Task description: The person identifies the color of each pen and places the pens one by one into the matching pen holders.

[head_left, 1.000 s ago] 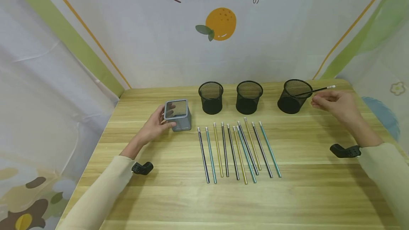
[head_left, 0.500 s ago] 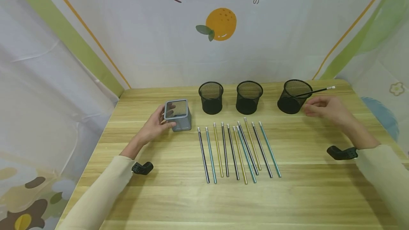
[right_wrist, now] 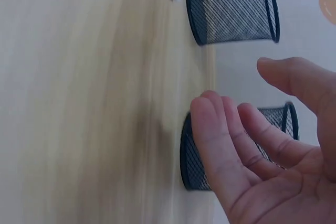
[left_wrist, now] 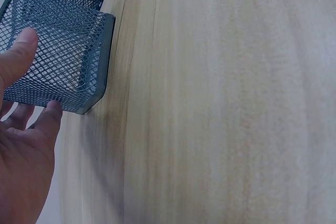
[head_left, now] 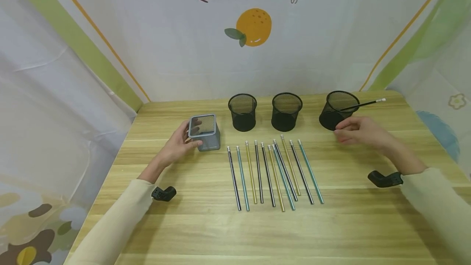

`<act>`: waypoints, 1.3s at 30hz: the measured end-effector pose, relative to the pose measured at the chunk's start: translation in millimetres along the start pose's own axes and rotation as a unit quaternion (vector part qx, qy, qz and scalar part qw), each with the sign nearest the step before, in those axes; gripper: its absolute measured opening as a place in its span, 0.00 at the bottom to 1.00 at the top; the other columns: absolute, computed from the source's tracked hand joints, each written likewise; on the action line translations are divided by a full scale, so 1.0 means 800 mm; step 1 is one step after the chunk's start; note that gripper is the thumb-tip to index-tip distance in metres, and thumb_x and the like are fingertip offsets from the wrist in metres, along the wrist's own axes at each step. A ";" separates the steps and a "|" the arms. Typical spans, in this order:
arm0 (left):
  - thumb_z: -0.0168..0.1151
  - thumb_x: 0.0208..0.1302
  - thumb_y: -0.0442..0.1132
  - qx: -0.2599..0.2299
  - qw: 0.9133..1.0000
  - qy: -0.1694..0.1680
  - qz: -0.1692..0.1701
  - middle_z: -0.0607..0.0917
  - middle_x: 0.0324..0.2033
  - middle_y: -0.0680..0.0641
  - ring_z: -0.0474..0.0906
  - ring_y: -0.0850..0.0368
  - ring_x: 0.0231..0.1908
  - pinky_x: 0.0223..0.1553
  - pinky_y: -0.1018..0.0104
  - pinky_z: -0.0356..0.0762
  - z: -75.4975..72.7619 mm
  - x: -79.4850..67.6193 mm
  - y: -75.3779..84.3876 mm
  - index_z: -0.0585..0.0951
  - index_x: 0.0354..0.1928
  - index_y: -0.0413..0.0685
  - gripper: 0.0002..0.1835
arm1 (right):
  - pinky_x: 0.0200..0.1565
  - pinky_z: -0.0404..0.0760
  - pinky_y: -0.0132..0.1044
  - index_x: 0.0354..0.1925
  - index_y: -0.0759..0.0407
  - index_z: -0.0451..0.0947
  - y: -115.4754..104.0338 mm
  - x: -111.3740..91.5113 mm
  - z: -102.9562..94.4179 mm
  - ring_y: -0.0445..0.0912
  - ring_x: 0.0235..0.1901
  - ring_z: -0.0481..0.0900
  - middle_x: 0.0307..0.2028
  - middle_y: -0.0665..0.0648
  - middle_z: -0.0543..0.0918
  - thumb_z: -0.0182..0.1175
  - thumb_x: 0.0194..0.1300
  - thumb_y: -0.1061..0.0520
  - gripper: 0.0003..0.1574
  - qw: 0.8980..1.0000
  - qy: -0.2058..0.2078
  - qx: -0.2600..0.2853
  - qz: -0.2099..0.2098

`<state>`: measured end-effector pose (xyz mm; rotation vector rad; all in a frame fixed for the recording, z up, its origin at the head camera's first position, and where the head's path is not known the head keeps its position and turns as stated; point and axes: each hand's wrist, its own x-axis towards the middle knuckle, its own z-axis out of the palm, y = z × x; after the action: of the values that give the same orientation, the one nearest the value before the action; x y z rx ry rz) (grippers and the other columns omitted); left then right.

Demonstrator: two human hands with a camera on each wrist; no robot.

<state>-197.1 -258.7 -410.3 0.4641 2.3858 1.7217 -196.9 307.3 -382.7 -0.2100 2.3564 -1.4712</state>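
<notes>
My left hand (head_left: 176,146) holds a square grey mesh pen holder (head_left: 210,142), its thumb on the near side and fingers on the far side. The left wrist view shows the same mesh wall (left_wrist: 58,51) between thumb and fingers. My right hand (head_left: 362,132) is in front of the rightmost round black mesh pen holder (head_left: 331,118) and holds nothing. In that pen holder a black pencil (head_left: 362,104) leans to the right, its eraser end out. The right wrist view shows that hand (right_wrist: 268,166) with thumb and fingers apart.
Several pencils (head_left: 272,175) in black, teal and gold lie spread in the middle of the wooden table (head_left: 220,236). Two more round black mesh pen holders, a left one (head_left: 243,121) and a middle one (head_left: 284,120), stand at the back, before a white printed cloth (head_left: 176,52).
My right hand has moved left and nearer from beside the leaning pencil to the front of the rightmost pen holder. The left hand and its pen holder have stayed put.
</notes>
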 end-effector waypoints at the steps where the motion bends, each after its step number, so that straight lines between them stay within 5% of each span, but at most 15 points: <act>1: 0.63 0.66 0.21 0.000 1.000 0.001 0.000 0.62 0.72 0.34 0.57 0.37 0.72 0.71 0.44 0.57 0.000 0.000 0.000 0.56 0.75 0.34 0.39 | 0.46 0.87 0.47 0.57 0.78 0.69 -0.001 0.000 0.003 0.56 0.41 0.87 0.45 0.69 0.84 0.63 0.74 0.58 0.26 1.000 -0.003 -0.002 0.002; 39: 0.62 0.67 0.21 0.005 1.000 -0.002 0.004 0.61 0.73 0.35 0.56 0.37 0.73 0.71 0.44 0.57 0.000 0.000 -0.001 0.55 0.75 0.33 0.39 | 0.41 0.88 0.47 0.50 0.79 0.70 -0.017 0.001 0.075 0.57 0.37 0.86 0.38 0.67 0.83 0.63 0.72 0.62 0.20 0.996 -0.075 0.023 0.029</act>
<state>-197.6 -259.0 -411.0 0.4795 2.3937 1.7108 -175.9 250.9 -394.5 -0.2298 2.1888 -1.4295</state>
